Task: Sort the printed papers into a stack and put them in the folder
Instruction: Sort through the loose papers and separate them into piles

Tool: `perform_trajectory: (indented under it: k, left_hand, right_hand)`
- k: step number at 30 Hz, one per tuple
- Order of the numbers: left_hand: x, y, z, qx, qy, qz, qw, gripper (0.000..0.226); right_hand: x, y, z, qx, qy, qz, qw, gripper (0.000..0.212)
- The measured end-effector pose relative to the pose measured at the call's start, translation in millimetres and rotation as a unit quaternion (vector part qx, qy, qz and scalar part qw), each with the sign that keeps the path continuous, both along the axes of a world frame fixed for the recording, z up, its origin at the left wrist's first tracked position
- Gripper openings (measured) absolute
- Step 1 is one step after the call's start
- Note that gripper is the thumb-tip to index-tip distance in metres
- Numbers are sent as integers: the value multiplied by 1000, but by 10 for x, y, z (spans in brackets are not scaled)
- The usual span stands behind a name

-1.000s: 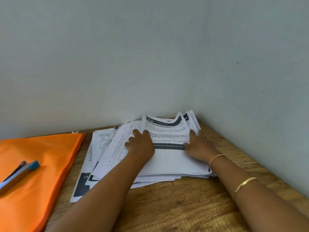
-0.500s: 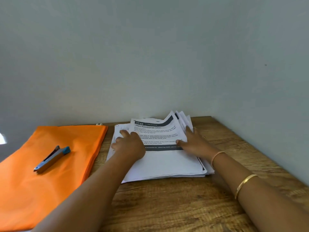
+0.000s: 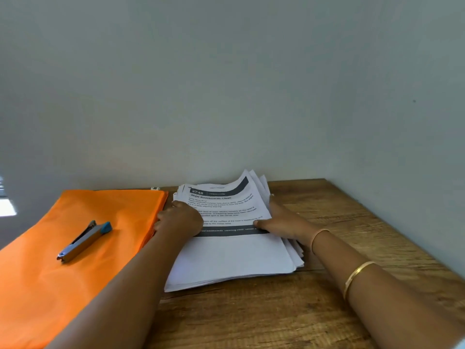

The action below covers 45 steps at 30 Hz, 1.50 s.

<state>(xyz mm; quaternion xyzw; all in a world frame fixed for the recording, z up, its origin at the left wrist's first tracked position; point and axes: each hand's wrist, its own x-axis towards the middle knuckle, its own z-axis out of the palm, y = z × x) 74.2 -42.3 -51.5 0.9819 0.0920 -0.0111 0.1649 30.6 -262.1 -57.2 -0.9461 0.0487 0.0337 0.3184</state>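
Note:
A pile of printed white papers (image 3: 234, 258) lies on the wooden table, its top sheet showing a dark header band and black text. My left hand (image 3: 180, 220) grips the pile's left edge, fingers curled over it. My right hand (image 3: 284, 224) holds the right edge, thumb on the top sheet and fingers along the side, where the far right corners of the sheets curl upward. The orange folder (image 3: 50, 285) lies flat just left of the pile.
A grey stapler with a blue end (image 3: 84, 241) rests on the folder. The wooden table (image 3: 276, 316) sits in a corner, with pale walls close behind and on the right. Bare wood shows in front of the pile.
The spread sheets on the left have been pushed together into one tighter pile. My left hand moved from on top of the papers to their left edge.

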Motion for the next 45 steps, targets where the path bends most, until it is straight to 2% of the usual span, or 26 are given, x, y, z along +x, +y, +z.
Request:
perform_trajectory:
  k: [3,6,11,13,14,16,18,20,22,24,26,29,31,34,40,42,45]
  left_hand:
    - [47,8,9,-17,6,-4,1000,57]
    - [113,13,-22,-110,-14,-16,994,52]
    - [79,-28,33,-211,-10,-30,977,45]
    - [52,-10,60,-268,-19,-25,963,34]
    - [10,0,87,-305,-24,-19,952,28]
    - [-65,57,149,-406,-5,6,914,29]
    - [-152,118,192,-511,53,17,858,28]
    - [-247,159,221,-559,109,10,822,20]
    - [-282,163,214,-574,114,-17,811,12]
    - [-318,147,241,-590,74,-53,802,9]
    - [-323,135,279,-611,23,-87,786,15]
    - [-365,128,333,-643,-30,-141,752,24]
    - [-403,126,356,-658,-51,-165,733,29]
    - [-448,126,404,-658,-98,-192,722,33]
    - [-447,142,658,-642,-240,-236,689,25]
    - [-434,173,705,-619,-261,-259,694,25]
    - [-405,239,663,-568,-276,-275,725,35]
  right_hand:
    - [36,-27,-16,-29,0,-51,998,104]
    - [-3,-29,-50,-55,-10,-65,996,96]
    - [-40,-7,-64,9,-63,-6,998,105]
    - [-50,18,-42,34,-101,4,994,99]
    - [-57,27,-31,60,-111,3,992,91]
    - [-72,38,-12,111,-114,-4,987,82]
    - [-71,10,-3,150,-110,-18,982,72]
    - [-95,-27,28,199,-106,-37,974,59]
    - [-94,-81,39,252,-100,-63,960,46]
    - [-105,-99,63,305,-106,-97,942,37]
    - [-60,-140,79,378,-101,-136,910,35]
    - [-62,-200,157,481,-60,-145,863,39]
    - [-86,-238,230,506,-53,-121,852,41]
    - [-158,-262,419,509,-122,-93,847,26]
    - [-301,-177,884,463,-310,-35,830,22]
    - [-331,-154,921,442,-346,-20,827,24]
    - [-384,-105,898,392,-368,5,843,29]
